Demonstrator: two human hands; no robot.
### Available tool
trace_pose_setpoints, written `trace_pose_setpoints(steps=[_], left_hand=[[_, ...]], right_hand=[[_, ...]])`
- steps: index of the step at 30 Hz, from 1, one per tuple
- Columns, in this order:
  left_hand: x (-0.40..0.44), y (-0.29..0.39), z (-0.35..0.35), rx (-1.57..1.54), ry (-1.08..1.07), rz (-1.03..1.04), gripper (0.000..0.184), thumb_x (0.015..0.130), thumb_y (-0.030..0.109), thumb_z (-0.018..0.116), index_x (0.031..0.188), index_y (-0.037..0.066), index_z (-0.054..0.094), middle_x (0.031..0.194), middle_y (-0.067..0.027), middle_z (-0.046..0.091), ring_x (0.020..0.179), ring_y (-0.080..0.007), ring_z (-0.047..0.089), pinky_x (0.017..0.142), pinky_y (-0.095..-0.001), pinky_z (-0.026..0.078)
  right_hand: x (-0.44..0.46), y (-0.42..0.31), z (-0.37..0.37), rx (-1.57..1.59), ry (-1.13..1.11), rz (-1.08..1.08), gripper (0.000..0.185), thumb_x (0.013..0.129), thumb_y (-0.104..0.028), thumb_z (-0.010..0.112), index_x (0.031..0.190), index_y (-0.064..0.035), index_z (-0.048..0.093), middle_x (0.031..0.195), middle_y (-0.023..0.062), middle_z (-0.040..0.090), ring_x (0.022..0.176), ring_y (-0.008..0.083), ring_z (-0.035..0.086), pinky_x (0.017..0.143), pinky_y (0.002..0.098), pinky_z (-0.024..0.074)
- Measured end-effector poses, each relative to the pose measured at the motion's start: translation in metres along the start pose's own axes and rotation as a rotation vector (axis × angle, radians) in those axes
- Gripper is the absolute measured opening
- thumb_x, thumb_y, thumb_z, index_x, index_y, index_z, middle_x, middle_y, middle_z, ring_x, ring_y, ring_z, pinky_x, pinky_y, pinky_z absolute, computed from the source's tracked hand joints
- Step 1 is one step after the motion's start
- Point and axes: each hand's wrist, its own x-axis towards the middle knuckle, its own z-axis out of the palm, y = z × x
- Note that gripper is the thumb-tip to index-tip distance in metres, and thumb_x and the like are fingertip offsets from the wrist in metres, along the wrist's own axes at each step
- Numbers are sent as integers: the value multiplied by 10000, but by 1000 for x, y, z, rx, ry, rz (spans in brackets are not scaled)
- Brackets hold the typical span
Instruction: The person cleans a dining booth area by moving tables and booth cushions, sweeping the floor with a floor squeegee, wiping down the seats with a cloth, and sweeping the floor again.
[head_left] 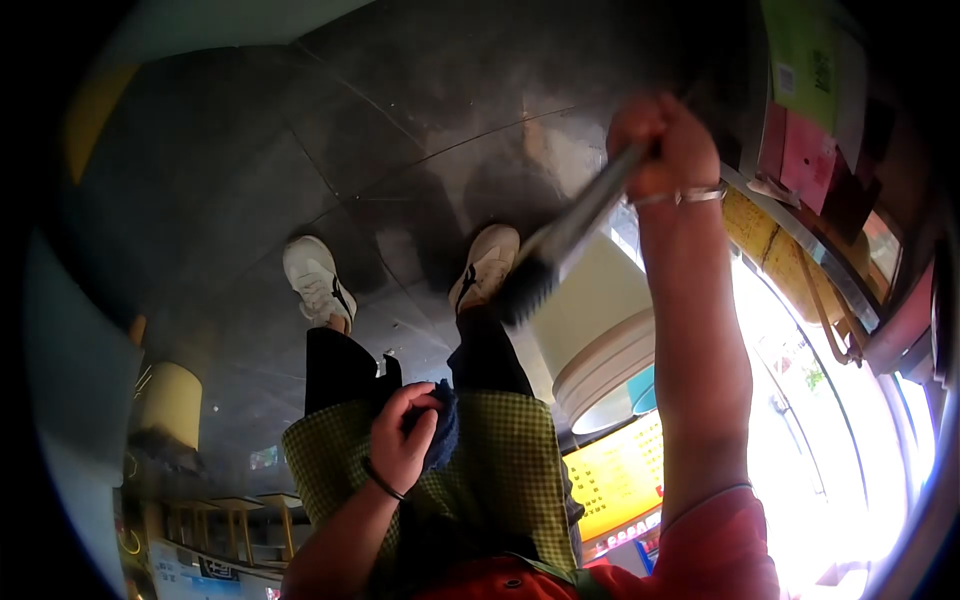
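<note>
My right hand (665,145), raised at the upper right, is closed around the handle of a brush (575,230). The brush slants down to the left, smeared by motion, with dark bristles at its low end near my right shoe (485,265). Close to my waist, my left hand (405,435) grips a bunched dark blue cloth (440,435) in front of the checkered apron (505,450). The fingers curl over the cloth and hide part of it.
A pale bucket-like container (600,360) stands to the right of my legs. Beyond it is a yellow sign (620,475). Coloured papers (805,110) hang at the upper right. A cream cylinder (170,405) and small tables (235,505) are at the left. Dark tiled floor (400,130) lies ahead.
</note>
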Motion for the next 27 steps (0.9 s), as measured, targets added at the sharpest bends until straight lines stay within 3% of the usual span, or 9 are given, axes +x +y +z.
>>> trace_pose_setpoints(steps=[4, 7, 10, 13, 15, 18, 22, 24, 27], left_hand=[[-4, 3, -13, 13, -27, -39, 283, 734, 32, 504, 1015, 21, 479, 841, -61, 565, 755, -119, 516, 699, -230, 393], [-8, 27, -24, -13, 6, -92, 289, 731, 39, 506, 1018, 13, 479, 847, -69, 562, 764, -118, 517, 716, -231, 391], [-13, 44, -30, -76, 5, -153, 294, 730, 42, 502, 1020, 1, 477, 845, -75, 560, 777, -119, 515, 734, -237, 387], [-14, 50, -27, -164, 44, -92, 316, 727, 70, 486, 1029, -15, 452, 853, -93, 545, 780, -136, 503, 720, -250, 387], [-13, 50, -35, -157, -143, -117, 318, 773, 7, 428, 1090, -20, 416, 958, -123, 527, 871, -168, 511, 778, -277, 387], [-10, 56, -26, -179, -80, -194, 306, 774, 0, 419, 1080, -12, 422, 911, -104, 530, 821, -150, 512, 766, -258, 391], [-6, 62, -21, -181, -121, -122, 300, 765, -21, 412, 1064, -23, 434, 916, -112, 530, 837, -150, 508, 770, -253, 390], [-7, 63, -16, -116, -104, -159, 285, 761, 28, 459, 1046, 27, 475, 918, -88, 536, 857, -143, 504, 744, -265, 391], [-4, 47, -11, -57, -52, -91, 295, 733, 46, 474, 1020, -18, 460, 844, -89, 550, 780, -126, 506, 721, -240, 388]], right_hand=[[65, -19, -80, -235, 30, -194, 144, 775, -120, 440, 652, -77, 380, 525, 45, 402, 392, 109, 350, 350, 239, 321], [161, -84, -125, -215, -24, -158, 114, 759, -103, 446, 663, -95, 385, 530, 45, 406, 397, 116, 375, 339, 245, 330], [188, -88, -132, -217, 172, -289, 68, 744, -69, 429, 685, -92, 406, 514, 50, 396, 398, 143, 398, 335, 267, 350], [206, -67, -143, -761, 90, -380, 53, 721, -71, 441, 758, -104, 457, 591, 82, 472, 461, 195, 475, 364, 319, 396], [237, -75, -131, -941, 57, -423, 176, 704, -90, 465, 860, -139, 529, 710, 104, 549, 538, 225, 542, 402, 356, 422], [255, -70, -66, -1081, 5, -497, 254, 716, -122, 465, 964, -163, 431, 761, 112, 553, 598, 236, 548, 470, 367, 422], [247, -65, 4, -1191, -37, -523, 407, 731, -165, 466, 1102, -196, 300, 829, 123, 558, 678, 250, 558, 561, 382, 423], [232, -70, 9, -1286, -22, -543, 491, 739, -186, 466, 1172, -212, 235, 862, 128, 560, 718, 257, 562, 606, 390, 424], [193, -81, -32, -1617, 123, -593, 620, 751, -218, 466, 1276, -236, 136, 913, 136, 564, 778, 268, 569, 674, 401, 425]])
